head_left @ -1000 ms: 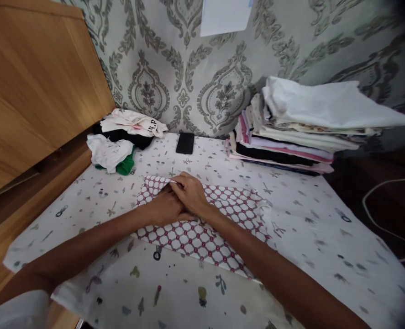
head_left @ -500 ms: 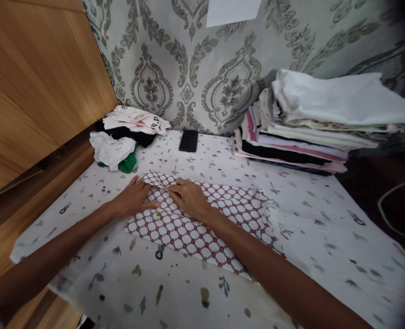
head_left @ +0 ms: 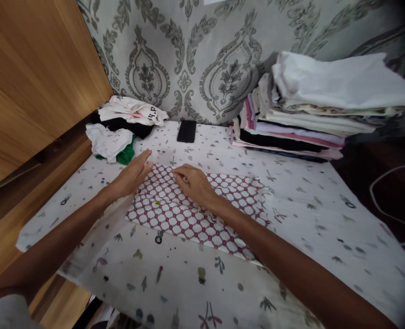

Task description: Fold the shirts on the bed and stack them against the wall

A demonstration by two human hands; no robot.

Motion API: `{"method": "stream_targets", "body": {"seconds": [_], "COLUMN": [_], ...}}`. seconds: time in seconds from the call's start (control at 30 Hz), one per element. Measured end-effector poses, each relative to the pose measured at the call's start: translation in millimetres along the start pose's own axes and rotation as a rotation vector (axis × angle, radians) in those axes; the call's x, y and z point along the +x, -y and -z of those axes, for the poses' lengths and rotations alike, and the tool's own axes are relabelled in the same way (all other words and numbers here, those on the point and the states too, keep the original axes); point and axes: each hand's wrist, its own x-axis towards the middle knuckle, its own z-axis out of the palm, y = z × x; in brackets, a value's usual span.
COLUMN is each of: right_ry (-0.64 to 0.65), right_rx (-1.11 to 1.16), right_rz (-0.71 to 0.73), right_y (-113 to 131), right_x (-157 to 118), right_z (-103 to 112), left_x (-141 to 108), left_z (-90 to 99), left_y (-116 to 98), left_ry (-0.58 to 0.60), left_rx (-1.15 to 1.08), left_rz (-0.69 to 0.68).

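Left hand (head_left: 132, 176) slanted, fingers straight, empty; right hand (head_left: 196, 186) low over patterned cloth (head_left: 191, 224), fingers curled, grip unclear.

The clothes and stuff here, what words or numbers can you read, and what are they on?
"ч.p", or close to it: black letters on the cream garment, maybe turned or cut by a fold.
Patterned cloth: the yellow mark and little red marks are too small to read.
Phone: no writing I can see.
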Motion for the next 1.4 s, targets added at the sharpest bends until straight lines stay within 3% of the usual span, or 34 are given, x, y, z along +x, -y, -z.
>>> {"method": "stream_targets", "body": {"seconds": [0.13, 0.27, 0.4, 0.6, 0.73, 0.8, 0.9, 1.03, 1.2, 1.4], "right_ry": [-0.026, 0.024, 0.018, 0.008, -0.136, -0.255, -0.353, -0.392, -0.379, -0.317], "right_rx": [-0.137, -0.264, -0.310, -0.331, -0.209, -0.140, 0.086, 0.533, 0.630, 0.544], "right_rz": [0.026, 0.034, 0.039, -0.031, -0.113, -0.230, -0.536, -0.867, -1.001, -1.021], "right_y": [-13, -23, -29, -40, -41, -43, -49, -62, -72, -87], "right_x": [-25, -56, -83, -106, -116, -122, -133, -139, -128, -112], "right_z": [8, 18, 29, 32, 53, 71, 99, 119, 126, 127], "left_x": [-13, -29, -42, -50, -50, -46, -34, -19, -13, -8], "left_z": [-12.7, -6.0, 3.4, 2.2, 7.2, 8.9, 2.3, -28.6, -72.4, -89.6], "left_y": [-15, -16, -9, -3, -5, -10, -28, -76, -133, -155], "left_ry": [0.061, 0.118, 0.203, 0.228, 0.230, 0.203, 0.143, 0.182, 0.176, 0.120], "left_rx": [0.034, 0.043, 0.083, 0.042, 0.066, 0.107, 0.125, 0.082, 0.216, 0.397], "left_rz": [-0.110, -0.207, -0.169, -0.092, -0.026, -0.040, -0.236, -0.598, -0.878, -1.017]}}
